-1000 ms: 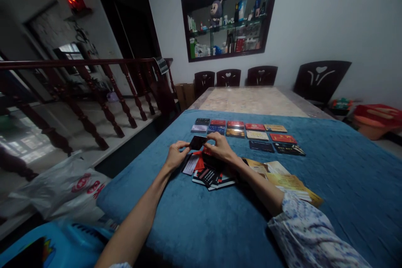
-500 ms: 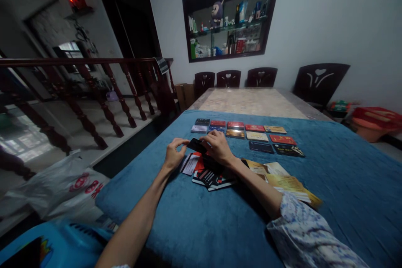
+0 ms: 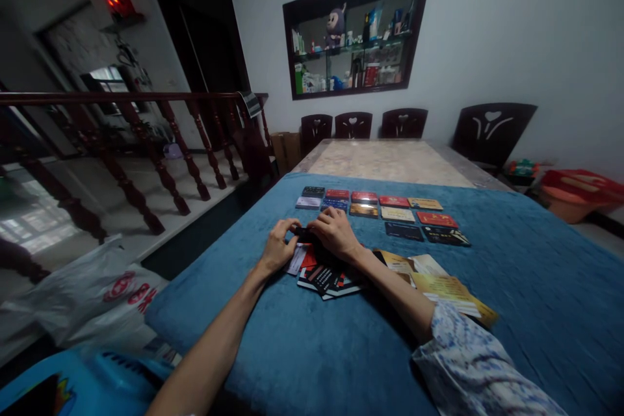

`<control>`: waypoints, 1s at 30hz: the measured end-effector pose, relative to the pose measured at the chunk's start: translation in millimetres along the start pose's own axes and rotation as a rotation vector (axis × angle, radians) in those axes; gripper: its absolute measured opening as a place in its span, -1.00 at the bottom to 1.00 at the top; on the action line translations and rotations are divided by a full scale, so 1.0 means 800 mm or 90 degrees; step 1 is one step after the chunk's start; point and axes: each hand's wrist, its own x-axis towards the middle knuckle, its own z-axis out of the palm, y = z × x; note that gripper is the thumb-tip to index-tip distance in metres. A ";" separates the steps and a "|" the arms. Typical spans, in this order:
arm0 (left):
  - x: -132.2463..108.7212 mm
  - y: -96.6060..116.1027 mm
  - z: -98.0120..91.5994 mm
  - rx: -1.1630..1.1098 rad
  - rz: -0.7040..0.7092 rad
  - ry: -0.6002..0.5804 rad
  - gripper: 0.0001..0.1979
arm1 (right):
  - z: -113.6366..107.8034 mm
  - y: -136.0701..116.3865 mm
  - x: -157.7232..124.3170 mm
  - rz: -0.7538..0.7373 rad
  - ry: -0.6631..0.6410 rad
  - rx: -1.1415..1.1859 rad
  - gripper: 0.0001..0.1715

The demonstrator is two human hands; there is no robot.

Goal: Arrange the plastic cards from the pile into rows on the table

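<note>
Between my two hands is a black card (image 3: 304, 234), seen nearly edge-on. My left hand (image 3: 279, 246) pinches its left end with thumb and fingers. The fingers of my right hand (image 3: 336, 231) close on its other end and partly cover it. Just below lies a loose heap of black, red and white cards (image 3: 327, 278), partly under my right hand and forearm. Beyond my fingers, several cards stand out in rows on the blue cloth, among them a red card (image 3: 437, 219), a cream card (image 3: 398, 214) and a dark card (image 3: 403, 231).
Gold and white cards (image 3: 441, 286) lie spread right of my right forearm. The blue cloth (image 3: 273, 344) covers the near table; bare stone tabletop (image 3: 375, 159) shows beyond. Dark chairs (image 3: 492, 133) stand around it. White plastic bags (image 3: 88, 292) and a blue plastic object (image 3: 92, 377) are at lower left.
The black card has tilted from showing its face to nearly edge-on. My left hand has moved slightly right, closer to my right hand, and its fingers have closed further round the card.
</note>
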 end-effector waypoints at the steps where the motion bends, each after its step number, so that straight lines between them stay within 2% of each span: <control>1: 0.000 -0.001 0.000 0.009 0.009 -0.003 -0.73 | 0.001 0.001 -0.001 0.001 -0.005 -0.002 -0.72; 7: 0.001 -0.013 -0.001 0.067 0.005 0.007 -0.72 | 0.006 0.005 -0.003 0.031 -0.023 -0.023 -0.69; 14: 0.001 -0.026 0.003 0.122 -0.013 -0.025 -0.65 | 0.007 0.003 -0.006 0.054 -0.059 -0.051 -0.62; 19: -0.002 -0.024 0.001 0.142 -0.041 -0.066 -0.54 | 0.004 0.003 -0.006 0.067 -0.119 -0.055 -0.47; 30: 0.002 -0.014 0.000 0.187 -0.092 -0.100 -0.54 | 0.004 0.006 -0.004 0.077 -0.179 -0.049 -0.36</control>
